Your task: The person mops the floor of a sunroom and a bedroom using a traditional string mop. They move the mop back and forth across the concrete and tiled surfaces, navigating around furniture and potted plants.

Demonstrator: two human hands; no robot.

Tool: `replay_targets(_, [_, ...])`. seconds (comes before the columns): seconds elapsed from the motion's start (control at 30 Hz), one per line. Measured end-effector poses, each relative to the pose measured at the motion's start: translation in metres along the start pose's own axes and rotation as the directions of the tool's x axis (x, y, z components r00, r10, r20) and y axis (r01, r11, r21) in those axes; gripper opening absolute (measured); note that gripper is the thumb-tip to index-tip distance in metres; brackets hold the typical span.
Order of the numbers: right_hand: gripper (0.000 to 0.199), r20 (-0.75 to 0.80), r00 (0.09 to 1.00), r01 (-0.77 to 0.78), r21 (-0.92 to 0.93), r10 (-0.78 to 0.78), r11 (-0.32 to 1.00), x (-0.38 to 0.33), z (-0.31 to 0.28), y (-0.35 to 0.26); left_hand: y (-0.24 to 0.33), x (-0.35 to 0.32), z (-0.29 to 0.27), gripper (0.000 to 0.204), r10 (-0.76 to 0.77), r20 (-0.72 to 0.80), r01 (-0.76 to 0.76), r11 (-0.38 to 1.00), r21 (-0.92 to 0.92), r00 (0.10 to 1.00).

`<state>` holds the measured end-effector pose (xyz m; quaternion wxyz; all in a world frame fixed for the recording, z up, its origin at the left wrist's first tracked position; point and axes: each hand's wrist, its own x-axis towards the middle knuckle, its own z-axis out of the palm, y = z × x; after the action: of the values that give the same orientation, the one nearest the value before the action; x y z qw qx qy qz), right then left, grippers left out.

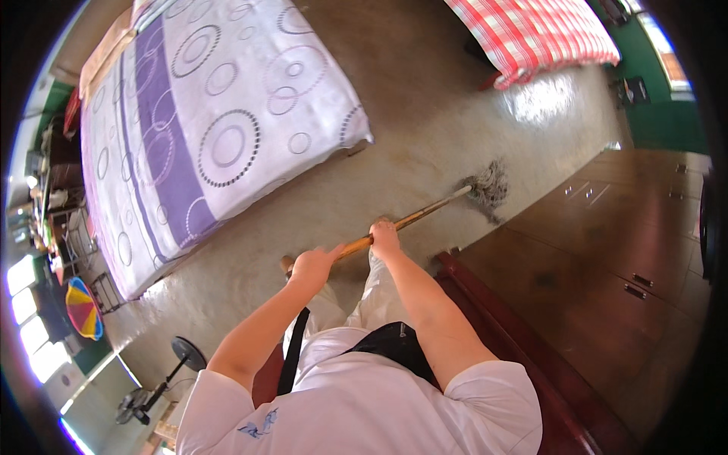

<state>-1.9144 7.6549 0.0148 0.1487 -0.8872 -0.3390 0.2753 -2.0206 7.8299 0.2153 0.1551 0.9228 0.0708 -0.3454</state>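
Note:
Both my hands are wrapped around the wooden handle of a mop point(425, 212). My left hand point(313, 267) grips it near its upper end, whose tip shows just past the fist. Farther along the shaft, my right hand point(384, 238) is closed on it in front of my legs. From there the handle slants away to the right and far side. Its grey string head point(490, 186) lies spread on the smooth, shiny concrete floor point(425, 136).
A bed point(227, 114) with a white and purple circle-patterned cover stands at the left. Far right is a red checked cloth point(538, 34). Dark brown cabinets point(591, 220) line the right, with a dark red wooden edge point(516, 334) beside me. A fan point(188, 353) stands behind left.

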Motion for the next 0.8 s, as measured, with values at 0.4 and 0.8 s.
replay_targets(0.4, [0.032,0.415,0.849,0.389,-0.074,-0.326,0.918,-0.06,0.17,-0.381,-0.246,-0.328,0.111,0.062,-0.294,0.019,0.291,0.933,-0.213,0.956])
replay_targets(0.8, [0.019,0.473,0.676,0.587,0.118,-0.565,0.801,-0.119,0.221,-0.564,-0.306,-0.491,0.122,0.057,-0.459,-0.025,0.448,0.876,-0.176,0.888])
